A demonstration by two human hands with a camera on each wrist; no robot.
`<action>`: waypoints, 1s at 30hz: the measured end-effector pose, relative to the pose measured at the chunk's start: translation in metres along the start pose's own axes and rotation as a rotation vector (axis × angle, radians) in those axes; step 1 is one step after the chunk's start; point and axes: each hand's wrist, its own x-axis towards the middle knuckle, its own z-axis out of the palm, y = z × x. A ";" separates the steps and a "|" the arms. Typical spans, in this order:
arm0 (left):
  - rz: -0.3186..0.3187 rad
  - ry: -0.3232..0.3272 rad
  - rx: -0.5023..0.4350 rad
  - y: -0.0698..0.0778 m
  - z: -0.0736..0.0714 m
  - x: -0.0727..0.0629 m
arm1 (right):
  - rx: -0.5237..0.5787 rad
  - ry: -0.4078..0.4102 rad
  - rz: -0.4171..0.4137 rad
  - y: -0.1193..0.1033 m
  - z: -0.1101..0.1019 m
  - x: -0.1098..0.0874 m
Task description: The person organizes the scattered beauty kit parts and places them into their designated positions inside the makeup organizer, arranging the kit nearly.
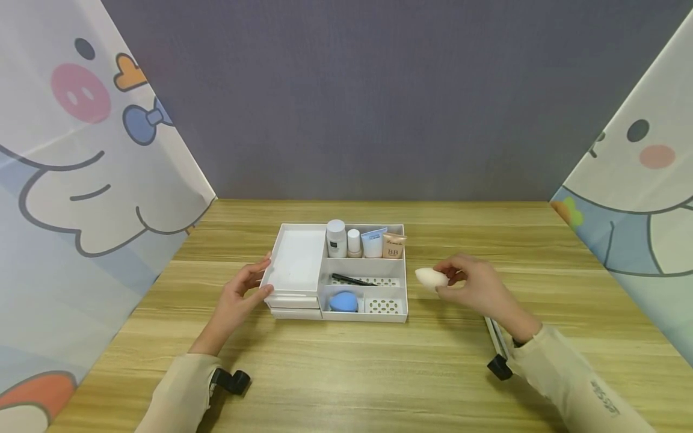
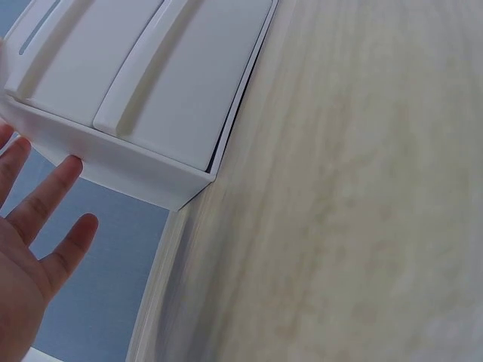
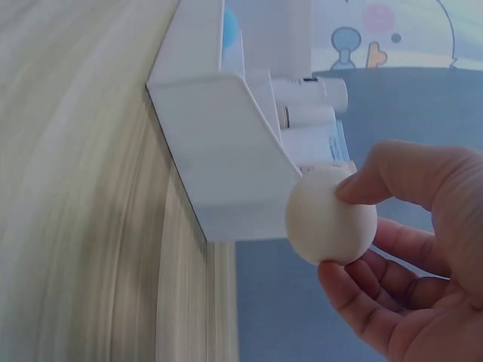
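My right hand (image 1: 472, 284) pinches a white makeup sponge (image 1: 431, 278) between thumb and fingers, just right of the white organizer box (image 1: 363, 319). In the right wrist view the sponge (image 3: 329, 219) looks round and overlaps the box's side wall. At the box's left side, my left hand (image 1: 242, 293) rests its fingertips against the wall with the fingers spread. A blue makeup sponge (image 1: 343, 302) lies in the front compartment, beside a section with a perforated floor. A black pen-like stick (image 1: 353, 279) lies in the middle compartment.
Along the box's back row stand a white-capped bottle (image 1: 336, 239), a smaller bottle (image 1: 354, 243), a blue-white tube (image 1: 373, 243) and a beige BB tube (image 1: 393, 246). The left part has a flat tray top (image 1: 296, 258) over two drawers (image 2: 181, 83). A grey wall (image 1: 379, 102) rises behind the wooden table (image 1: 346, 373).
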 end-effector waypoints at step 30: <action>0.004 -0.004 -0.008 -0.002 0.000 0.000 | 0.087 -0.044 -0.287 -0.026 0.050 0.015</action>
